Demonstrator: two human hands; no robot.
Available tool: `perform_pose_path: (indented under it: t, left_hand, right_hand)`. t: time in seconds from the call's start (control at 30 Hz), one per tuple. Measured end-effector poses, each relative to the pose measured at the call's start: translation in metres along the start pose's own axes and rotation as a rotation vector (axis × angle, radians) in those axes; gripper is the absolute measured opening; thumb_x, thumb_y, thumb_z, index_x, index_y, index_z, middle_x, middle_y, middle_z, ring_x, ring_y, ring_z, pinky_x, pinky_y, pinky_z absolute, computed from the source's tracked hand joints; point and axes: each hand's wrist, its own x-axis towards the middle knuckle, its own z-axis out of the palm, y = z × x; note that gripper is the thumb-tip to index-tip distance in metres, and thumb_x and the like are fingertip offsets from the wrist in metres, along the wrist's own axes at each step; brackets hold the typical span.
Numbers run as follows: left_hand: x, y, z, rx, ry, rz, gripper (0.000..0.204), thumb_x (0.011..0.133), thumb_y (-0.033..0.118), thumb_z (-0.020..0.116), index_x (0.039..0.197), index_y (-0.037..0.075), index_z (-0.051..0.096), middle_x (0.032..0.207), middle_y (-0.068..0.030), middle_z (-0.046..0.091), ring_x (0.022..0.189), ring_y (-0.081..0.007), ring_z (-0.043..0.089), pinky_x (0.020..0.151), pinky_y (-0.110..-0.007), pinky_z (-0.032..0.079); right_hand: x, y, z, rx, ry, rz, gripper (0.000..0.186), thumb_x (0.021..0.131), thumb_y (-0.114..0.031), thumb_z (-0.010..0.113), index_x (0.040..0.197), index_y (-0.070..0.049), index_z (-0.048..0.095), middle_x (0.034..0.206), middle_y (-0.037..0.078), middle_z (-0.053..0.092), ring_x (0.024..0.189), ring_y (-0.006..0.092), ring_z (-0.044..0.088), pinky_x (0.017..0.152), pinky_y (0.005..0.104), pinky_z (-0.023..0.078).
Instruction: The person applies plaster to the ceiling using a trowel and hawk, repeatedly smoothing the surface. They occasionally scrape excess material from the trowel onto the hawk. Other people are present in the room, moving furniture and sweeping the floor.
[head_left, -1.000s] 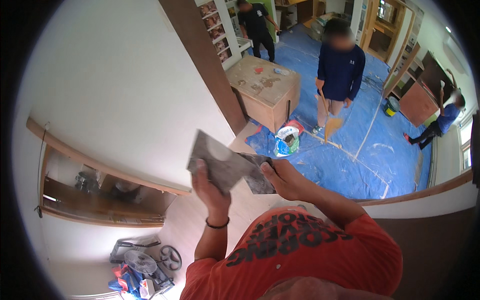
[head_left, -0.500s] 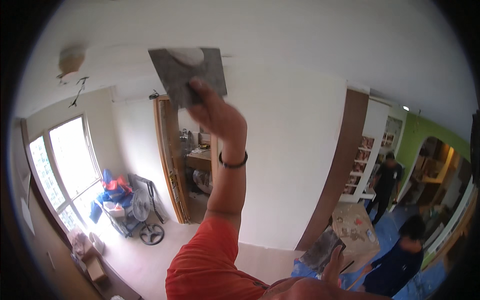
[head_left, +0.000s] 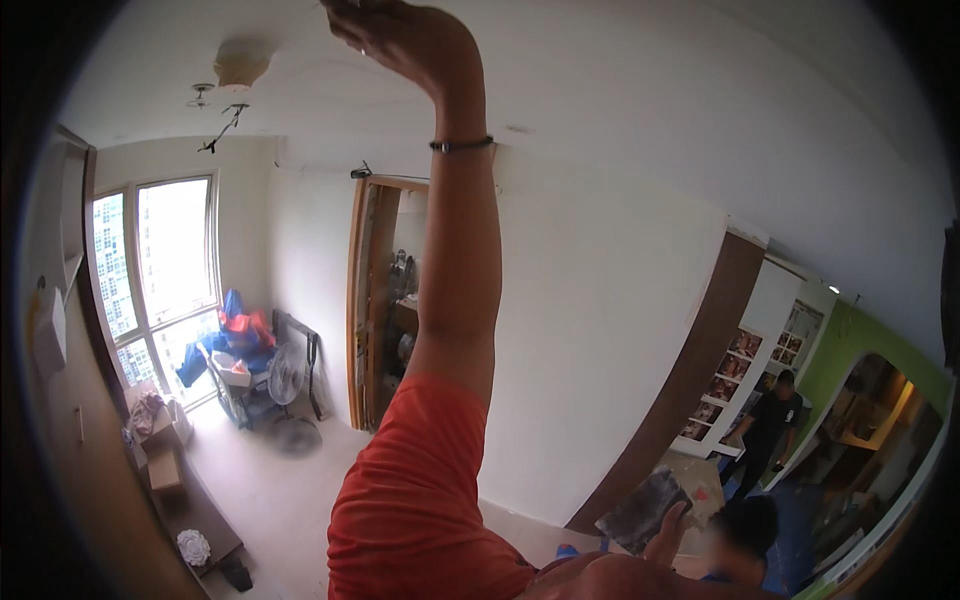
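Observation:
My left arm, in a red sleeve with a dark bracelet at the wrist, reaches straight up to the white ceiling (head_left: 640, 60). The left hand (head_left: 415, 45) is bent at the wrist near the upper edge, its fingers partly cut off. The putty blade it held half a second ago lies outside the picture now. Low on the right, my right hand (head_left: 663, 540) grips a flat grey, smeared putty blade (head_left: 638, 508), its thumb raised beside the plate and its other fingers hidden.
A white wall (head_left: 600, 300) fills the middle, beside a wood-framed doorway (head_left: 362, 300). A standing fan (head_left: 287, 373) and a heaped cart (head_left: 235, 350) stand by the window (head_left: 178, 245). Wires (head_left: 228, 128) dangle from the ceiling. Two people, one near (head_left: 742, 535), one farther (head_left: 772, 425), are at right.
My left hand has risen to the top edge, taking its blade out of view. The view has shifted, and the nearer person appears lower and farther left. My right hand still holds its blade.

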Motion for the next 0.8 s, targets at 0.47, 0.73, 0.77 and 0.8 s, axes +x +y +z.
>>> perform_pose_path:
  t: [0.47, 0.73, 0.77, 0.8]
  left_hand:
    - [-0.026, 0.000, 0.000, 0.169, 0.016, 0.202, 0.048, 0.097, -0.002, 0.039, 0.142, -0.012, 0.029, 0.132, -0.0306, 0.042, 0.122, -0.0425, 0.046, 0.111, -0.049, 0.034]
    - [0.016, -0.014, 0.015, 0.122, -0.137, 0.059, 0.070, 0.095, -0.003, 0.043, 0.157, -0.007, 0.011, 0.149, -0.0298, 0.029, 0.134, -0.0465, 0.039, 0.111, -0.054, 0.037]
    - [0.007, -0.003, 0.018, 0.136, -0.127, 0.073, 0.070, 0.094, -0.002, 0.043, 0.157, -0.006, 0.011, 0.152, -0.0295, 0.026, 0.136, -0.0467, 0.038, 0.112, -0.054, 0.036]
    - [-0.001, 0.010, 0.023, 0.127, -0.123, 0.052, 0.071, 0.094, -0.001, 0.044, 0.157, -0.006, 0.012, 0.153, -0.0296, 0.026, 0.137, -0.0469, 0.037, 0.112, -0.053, 0.035]
  right_hand:
    - [0.007, 0.011, -0.004, 0.153, -0.116, 0.017, 0.073, 0.105, -0.056, 0.046, 0.138, 0.009, 0.045, 0.136, 0.017, 0.055, 0.119, 0.0248, 0.057, 0.098, 0.0352, 0.048]
    - [-0.007, -0.010, -0.019, -0.043, -0.037, -0.036, 0.076, 0.104, -0.060, 0.043, 0.140, 0.007, 0.044, 0.131, 0.019, 0.055, 0.117, 0.0273, 0.056, 0.099, 0.0364, 0.046]
    - [-0.010, -0.010, -0.022, -0.030, -0.024, -0.002, 0.076, 0.104, -0.060, 0.043, 0.140, 0.007, 0.044, 0.132, 0.019, 0.055, 0.117, 0.0271, 0.056, 0.099, 0.0363, 0.046]
    - [-0.011, -0.009, -0.025, -0.009, -0.015, 0.001, 0.076, 0.104, -0.060, 0.043, 0.140, 0.007, 0.044, 0.132, 0.020, 0.054, 0.117, 0.0269, 0.056, 0.100, 0.0361, 0.046]
